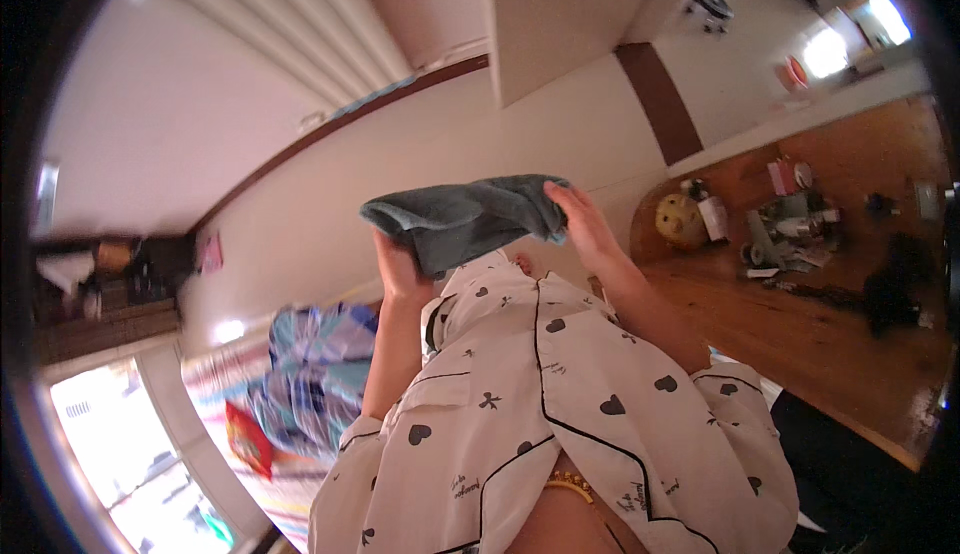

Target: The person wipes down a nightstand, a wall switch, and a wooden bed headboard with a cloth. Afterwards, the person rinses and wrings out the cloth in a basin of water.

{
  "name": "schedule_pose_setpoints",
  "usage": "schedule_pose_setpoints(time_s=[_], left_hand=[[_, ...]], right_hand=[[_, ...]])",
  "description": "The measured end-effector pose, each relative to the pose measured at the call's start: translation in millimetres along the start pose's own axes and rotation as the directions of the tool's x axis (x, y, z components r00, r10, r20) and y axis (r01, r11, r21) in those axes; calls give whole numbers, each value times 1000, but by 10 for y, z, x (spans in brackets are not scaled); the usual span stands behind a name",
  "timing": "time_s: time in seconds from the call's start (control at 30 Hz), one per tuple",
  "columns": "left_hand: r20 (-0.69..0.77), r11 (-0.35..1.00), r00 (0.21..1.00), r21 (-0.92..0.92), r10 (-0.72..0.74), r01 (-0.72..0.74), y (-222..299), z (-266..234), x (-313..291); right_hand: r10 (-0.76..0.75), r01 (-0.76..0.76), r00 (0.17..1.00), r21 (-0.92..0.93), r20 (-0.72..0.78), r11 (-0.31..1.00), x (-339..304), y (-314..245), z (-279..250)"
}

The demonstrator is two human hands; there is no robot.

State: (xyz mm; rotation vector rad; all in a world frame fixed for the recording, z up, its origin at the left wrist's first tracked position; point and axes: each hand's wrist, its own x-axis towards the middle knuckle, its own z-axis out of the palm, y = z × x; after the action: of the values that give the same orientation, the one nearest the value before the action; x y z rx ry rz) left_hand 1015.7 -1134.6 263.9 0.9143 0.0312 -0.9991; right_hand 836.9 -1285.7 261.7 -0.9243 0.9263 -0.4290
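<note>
A dark grey-green cloth (470,216), folded and soft like a small towel, is stretched between my two hands in front of my body. My left hand (402,266) supports its left end from below, with the fingers mostly hidden under the fabric. At the right end, my right hand (583,219) grips the edge, its thumb lying on top. The cloth sags a little in the middle and hangs lower near my left hand.
To my right, a wooden table (690,314) carries a round yellow object (680,220) and several small items. On the left, a blue plaid cloth (315,374) and a red packet (248,438) lie on a striped bed (215,384). A pale door panel (550,34) stands ahead.
</note>
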Motion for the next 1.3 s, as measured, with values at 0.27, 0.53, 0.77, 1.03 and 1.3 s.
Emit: schedule_pose_setpoints(time_s=[0.27,0.53,0.77,1.03,1.3], left_hand=[[317,944,909,270,-271,187,-330,990,1538],[426,784,721,562,-547,263,-518,2261,2974],[414,588,537,783,-735,200,-753,3265,3957],[331,437,431,882,-840,175,-1547,4165,4684],[341,371,268,926,-901,69,-2477,5325,5060]], right_hand=[[-20,92,968,280,-249,956,824,-321,-710],[-133,229,881,163,-454,960,1786,-813,-1384],[-273,347,719,-10,-639,938,2441,-1386,-1706],[-492,369,712,-328,-502,869,3045,-2270,-2199],[-513,410,645,-310,-567,858,3577,-2809,-3547]])
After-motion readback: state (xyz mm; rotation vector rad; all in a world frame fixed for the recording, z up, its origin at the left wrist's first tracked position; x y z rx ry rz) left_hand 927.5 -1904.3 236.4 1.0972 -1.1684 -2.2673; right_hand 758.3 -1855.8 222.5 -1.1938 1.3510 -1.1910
